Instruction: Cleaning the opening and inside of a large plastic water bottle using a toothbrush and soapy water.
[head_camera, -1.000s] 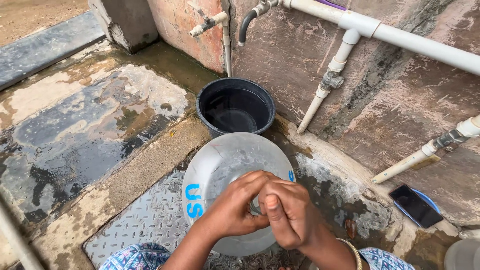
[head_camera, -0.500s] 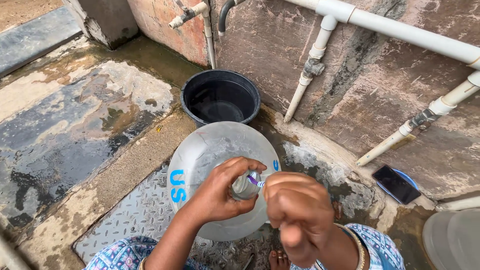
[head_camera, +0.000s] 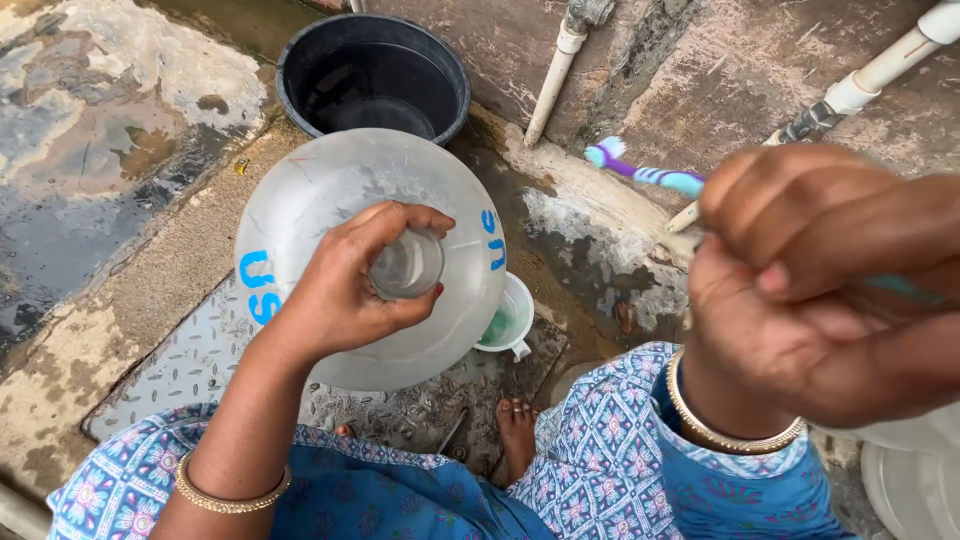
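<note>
Above the big clear jug (head_camera: 330, 210), its neck is now gripped by the left hand (head_camera: 345, 290) alone, while the toothbrush (head_camera: 645, 172), pinched in the right hand (head_camera: 810, 280), has been lifted clear.

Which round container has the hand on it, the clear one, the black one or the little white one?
The big clear water jug: the left hand grips its neck. The black bucket behind it and the small white cup beside it sit untouched.

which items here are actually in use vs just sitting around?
In use:
left hand gripping the neck of the big clear jug
right hand holding the toothbrush

Lying about:
black bucket
small white cup
white pipes
</note>
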